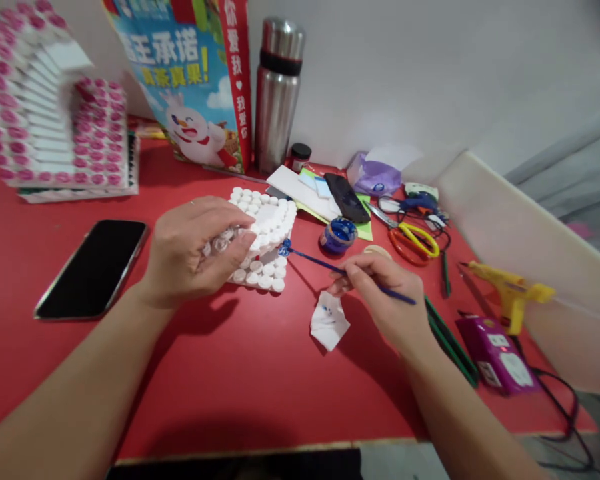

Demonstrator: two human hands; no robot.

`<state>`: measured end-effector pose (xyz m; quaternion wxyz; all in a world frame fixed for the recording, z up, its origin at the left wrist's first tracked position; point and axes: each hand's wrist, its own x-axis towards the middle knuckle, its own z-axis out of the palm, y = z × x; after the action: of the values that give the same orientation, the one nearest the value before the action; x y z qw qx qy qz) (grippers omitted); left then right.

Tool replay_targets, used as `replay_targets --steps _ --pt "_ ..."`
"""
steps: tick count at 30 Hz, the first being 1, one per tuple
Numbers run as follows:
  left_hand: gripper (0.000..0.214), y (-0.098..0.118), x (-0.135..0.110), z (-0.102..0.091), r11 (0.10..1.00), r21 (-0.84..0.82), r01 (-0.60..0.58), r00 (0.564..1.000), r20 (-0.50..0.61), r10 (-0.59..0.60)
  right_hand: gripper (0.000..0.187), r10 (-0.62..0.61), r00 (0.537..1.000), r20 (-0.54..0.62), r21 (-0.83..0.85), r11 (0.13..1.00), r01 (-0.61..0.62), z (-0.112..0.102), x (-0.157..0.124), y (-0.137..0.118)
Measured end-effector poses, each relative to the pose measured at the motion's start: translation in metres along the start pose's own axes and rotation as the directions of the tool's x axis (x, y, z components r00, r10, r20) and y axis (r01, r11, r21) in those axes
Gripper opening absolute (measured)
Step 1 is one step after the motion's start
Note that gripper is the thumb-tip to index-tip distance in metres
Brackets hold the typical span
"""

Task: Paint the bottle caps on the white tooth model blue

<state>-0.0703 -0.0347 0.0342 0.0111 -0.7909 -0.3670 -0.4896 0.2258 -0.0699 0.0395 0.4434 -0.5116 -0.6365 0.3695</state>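
- Here we are at the red table (260,380), and the white cap-covered piece (275,223) sits on it, between the black phone (93,270) and the open jar of blue paint (338,235).
- We see the left hand (195,250) closed around the piece's raised part, thumb toward us, fingers over the top.
- Over to the right hand (383,287): it pinches the blue brush (320,262), handle slanting down to the right.
- And the bristles are at the piece's right edge, where we spot blue; whether they touch, we can't quite tell.
- Just below the brush, we have a paper scrap (330,330) dabbed with blue.
- Farther right, we find scissors (415,242) and a yellow glue gun (513,290); back left stands a pink-and-white piece (50,150).
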Motion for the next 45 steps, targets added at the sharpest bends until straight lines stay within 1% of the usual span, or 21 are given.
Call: replay_targets --steps 4,7,10,13,22,27,32,36,39,42,45 --pt "0.014 0.001 0.0 0.0 1.0 0.0 0.017 1.0 0.004 -0.017 0.014 -0.033 0.999 -0.005 -0.064 0.997 0.033 0.005 -0.004 0.003" --pt "0.014 0.003 0.001 0.0 1.0 -0.001 0.005 1.0 0.01 -0.005 0.014 -0.058 0.998 0.003 -0.09 0.994 0.058 0.008 -0.003 0.002" --pt "0.014 0.004 0.002 -0.001 0.999 0.012 0.051 0.998 0.026 -0.051 0.013 -0.068 0.997 0.028 -0.085 0.994 0.07 0.011 -0.002 0.005" --pt "0.015 0.006 0.002 -0.001 0.995 0.04 0.094 0.994 0.053 -0.096 0.011 -0.119 0.991 0.062 -0.089 0.988 0.124 0.014 -0.001 0.01" --pt "0.014 0.006 0.003 -0.001 0.996 0.024 0.083 0.995 0.049 -0.084 0.011 -0.226 0.967 0.115 -0.151 0.958 0.242 0.007 -0.003 0.013" --pt "0.015 0.008 0.004 -0.002 0.993 0.034 0.115 0.991 0.068 -0.117 0.012 -0.216 0.969 0.12 -0.148 0.961 0.233 0.01 0.001 0.015" --pt "0.015 0.005 0.003 -0.001 0.998 0.01 0.07 0.997 0.025 -0.07 0.012 -0.203 0.97 0.137 -0.14 0.965 0.222 0.008 0.004 0.016" --pt "0.016 0.004 0.004 0.0 0.997 0.02 0.077 0.996 0.036 -0.078 0.013 -0.193 0.974 0.117 -0.123 0.97 0.207 0.003 0.002 0.014" --pt "0.014 0.004 0.004 -0.001 0.998 0.007 0.06 0.998 0.027 -0.06 0.012 -0.177 0.979 0.097 -0.104 0.977 0.187 0.004 0.003 0.014" --pt "0.014 0.004 0.004 -0.001 1.0 0.006 0.03 0.999 0.029 -0.03 0.012 -0.16 0.98 0.118 -0.09 0.981 0.171 0.006 0.005 0.014" --pt "0.012 0.005 0.003 0.0 0.999 0.006 0.05 0.998 0.025 -0.05 0.013 -0.151 0.982 0.116 -0.095 0.982 0.162 0.005 0.004 0.013"
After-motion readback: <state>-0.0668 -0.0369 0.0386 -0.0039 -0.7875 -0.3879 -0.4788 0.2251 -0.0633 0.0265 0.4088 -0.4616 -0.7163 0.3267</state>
